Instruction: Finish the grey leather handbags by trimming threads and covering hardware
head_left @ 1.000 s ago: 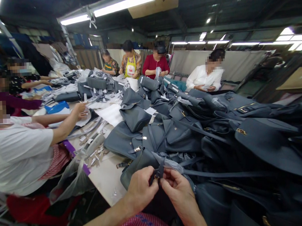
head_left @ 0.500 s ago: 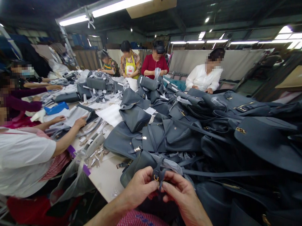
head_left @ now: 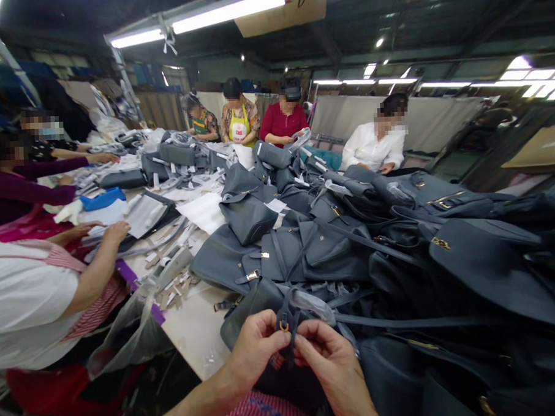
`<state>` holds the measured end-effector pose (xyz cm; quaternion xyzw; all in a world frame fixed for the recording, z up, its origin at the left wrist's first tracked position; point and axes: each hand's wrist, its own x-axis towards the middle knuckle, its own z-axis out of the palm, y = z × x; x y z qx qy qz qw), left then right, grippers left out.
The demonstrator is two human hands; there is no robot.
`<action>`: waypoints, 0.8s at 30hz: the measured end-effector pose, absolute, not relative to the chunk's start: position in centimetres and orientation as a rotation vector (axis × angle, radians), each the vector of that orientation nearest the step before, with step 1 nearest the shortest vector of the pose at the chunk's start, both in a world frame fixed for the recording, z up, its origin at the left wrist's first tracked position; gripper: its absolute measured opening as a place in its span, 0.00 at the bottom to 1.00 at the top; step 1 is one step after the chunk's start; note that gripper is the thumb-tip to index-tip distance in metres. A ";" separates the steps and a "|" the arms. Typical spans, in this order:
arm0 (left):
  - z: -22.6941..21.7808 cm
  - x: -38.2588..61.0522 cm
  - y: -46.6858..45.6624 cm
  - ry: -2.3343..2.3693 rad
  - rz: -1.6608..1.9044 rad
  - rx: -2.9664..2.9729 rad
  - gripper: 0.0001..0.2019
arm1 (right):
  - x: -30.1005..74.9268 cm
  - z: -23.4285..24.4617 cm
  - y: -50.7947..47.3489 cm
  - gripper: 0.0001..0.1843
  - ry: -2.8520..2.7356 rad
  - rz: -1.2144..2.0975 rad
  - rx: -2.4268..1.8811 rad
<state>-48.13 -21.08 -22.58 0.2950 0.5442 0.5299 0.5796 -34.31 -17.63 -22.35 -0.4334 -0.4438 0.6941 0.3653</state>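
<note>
Close in front of me, a dark grey strap (head_left: 285, 306) with a small gold buckle (head_left: 284, 326) runs between my two hands. My left hand (head_left: 253, 347) pinches it at the buckle, thumb just below the metal. Beside it, my right hand (head_left: 327, 353) grips the strap's hanging end between thumb and fingers. Clear plastic film (head_left: 313, 304) lies directly behind the fingers. A dark grey bag (head_left: 252, 313) rests on the table behind my left hand. The strap's lower end is partly hidden by my fingers.
A large pile of dark grey bags (head_left: 325, 249) covers the table's middle and right. White paper (head_left: 204, 212) and cardboard scraps (head_left: 180, 289) lie to the left, near the table edge (head_left: 191, 340). Co-workers stand around; one in a white sleeve (head_left: 28, 292) works close on my left.
My right hand has shifted slightly and now pinches the strap end just right of the buckle. On the left, the co-worker in white has moved back leftward, hands nearer the paper's left edge.
</note>
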 end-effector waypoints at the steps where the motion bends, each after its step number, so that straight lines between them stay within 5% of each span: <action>1: -22.6 -48.1 -21.1 1.260 1.232 0.678 0.14 | -34.3 -22.4 -17.7 0.20 -1.163 1.769 -1.115; 16: -23.7 -49.1 -21.1 1.127 1.209 0.688 0.17 | -34.1 -22.2 -17.8 0.14 -1.376 1.806 -1.030; 24: -23.7 -48.3 -21.1 1.157 1.152 0.676 0.15 | -34.1 -22.7 -18.1 0.11 -1.752 1.313 -1.249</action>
